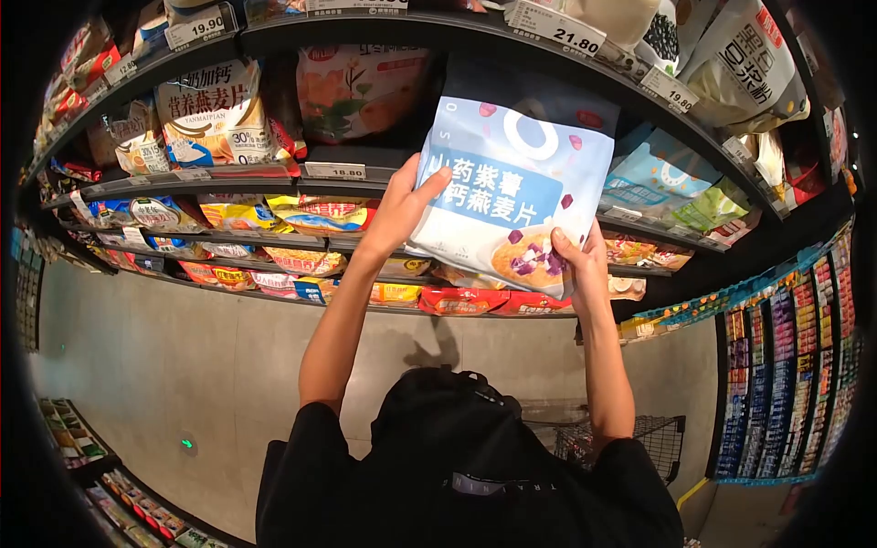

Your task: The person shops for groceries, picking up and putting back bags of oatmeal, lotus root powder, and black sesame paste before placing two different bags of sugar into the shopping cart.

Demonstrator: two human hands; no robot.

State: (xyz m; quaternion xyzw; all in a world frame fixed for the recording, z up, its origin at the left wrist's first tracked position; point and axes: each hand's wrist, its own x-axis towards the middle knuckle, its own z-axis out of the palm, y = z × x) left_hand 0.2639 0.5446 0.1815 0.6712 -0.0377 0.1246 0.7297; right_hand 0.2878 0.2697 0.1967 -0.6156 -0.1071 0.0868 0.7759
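Note:
Between my two hands is a light-blue and white bag of oatmeal (498, 242), tilted, its front with Chinese lettering and a picture of a bowl facing me. My left hand (402, 208) grips its left edge, thumb on the front. At the lower right corner my right hand (585, 265) is closed on it, the thumb also in front; the other fingers are mostly hidden behind the bag. A similar blue bag (658, 173) lies on the shelf just right of the held one. Left of my left hand, a pink bag (356, 96) stands on the same shelf.
Curved dark shelves (320, 187) hold many food bags, with price tags (335, 171) along their edges. An oatmeal bag (215, 114) stands at the left. A wire shopping cart (653, 443) is beside me at the right. More stocked shelves (786, 365) rise at the far right.

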